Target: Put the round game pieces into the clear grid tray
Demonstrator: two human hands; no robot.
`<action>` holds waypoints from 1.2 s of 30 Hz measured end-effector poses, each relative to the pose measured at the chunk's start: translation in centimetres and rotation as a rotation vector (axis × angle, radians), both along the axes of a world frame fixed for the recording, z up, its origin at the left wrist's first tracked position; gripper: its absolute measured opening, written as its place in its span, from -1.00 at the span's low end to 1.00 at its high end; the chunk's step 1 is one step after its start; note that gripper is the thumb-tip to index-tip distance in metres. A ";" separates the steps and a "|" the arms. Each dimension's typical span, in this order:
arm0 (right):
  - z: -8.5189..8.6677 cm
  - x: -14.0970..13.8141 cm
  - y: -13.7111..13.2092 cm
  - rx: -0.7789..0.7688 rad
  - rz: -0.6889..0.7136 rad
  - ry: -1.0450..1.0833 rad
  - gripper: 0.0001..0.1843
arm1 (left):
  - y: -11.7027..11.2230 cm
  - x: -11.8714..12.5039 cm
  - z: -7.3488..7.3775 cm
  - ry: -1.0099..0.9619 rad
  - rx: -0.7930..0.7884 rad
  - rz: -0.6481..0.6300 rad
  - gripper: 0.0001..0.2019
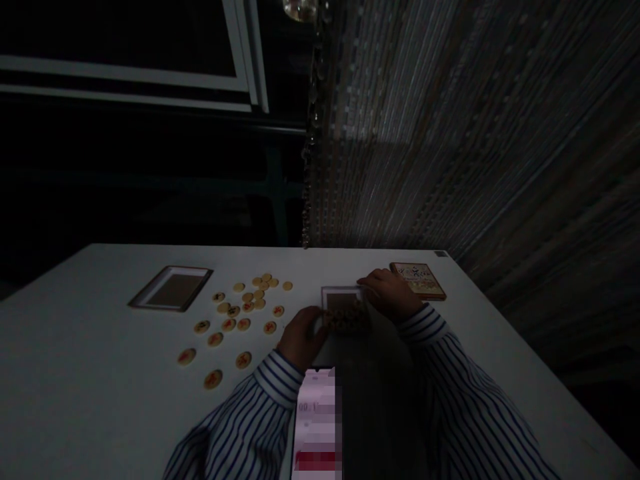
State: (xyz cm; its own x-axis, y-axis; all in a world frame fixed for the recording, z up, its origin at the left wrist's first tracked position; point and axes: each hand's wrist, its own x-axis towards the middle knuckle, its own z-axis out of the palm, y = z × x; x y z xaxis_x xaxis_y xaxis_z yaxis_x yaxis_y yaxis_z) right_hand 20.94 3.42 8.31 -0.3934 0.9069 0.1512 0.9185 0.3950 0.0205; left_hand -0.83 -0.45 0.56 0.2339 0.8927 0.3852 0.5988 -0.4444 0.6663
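A small open box (343, 301) with a pale rim and brown bottom lies on the white table between my hands. Along its near side runs a dark, light-speckled band, too dim to make out. My left hand (301, 335) grips the box's left side, thumb and fingers at its near corner. At the far right corner, the fingers of my right hand (393, 292) are bent over the rim. Left of the box, several round Chinese chess pieces (243, 324) lie scattered, some with red or black characters facing up, others blank side up.
On the left lies a second shallow open box (173, 290). A decorated box lid (419, 280) rests beyond my right hand. A lit phone (315, 420) is at the near edge, below my left wrist. A bead-string curtain (400, 133) hangs behind the white table (100, 373).
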 end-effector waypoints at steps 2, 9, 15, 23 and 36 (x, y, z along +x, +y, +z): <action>0.4 -0.4 -0.5 0.023 0.006 0.020 -0.69 | 0.1 -0.2 0.1 -0.031 0.007 0.023 -0.73; 1.3 -0.7 -1.9 0.093 0.046 0.069 -0.69 | 0.0 -1.2 0.4 -0.127 0.039 0.079 -0.73; 1.4 -0.6 -2.7 0.140 0.048 0.113 -0.68 | -0.7 -3.4 1.6 -0.148 0.050 0.114 -0.71; -0.1 -3.2 -3.8 0.144 0.136 0.085 -0.70 | -2.1 -8.1 3.5 -0.200 -0.018 0.271 -0.65; -4.9 -7.8 -5.5 0.192 0.313 0.149 -0.70 | -3.2 -12.6 1.2 -0.328 -0.083 0.517 -0.62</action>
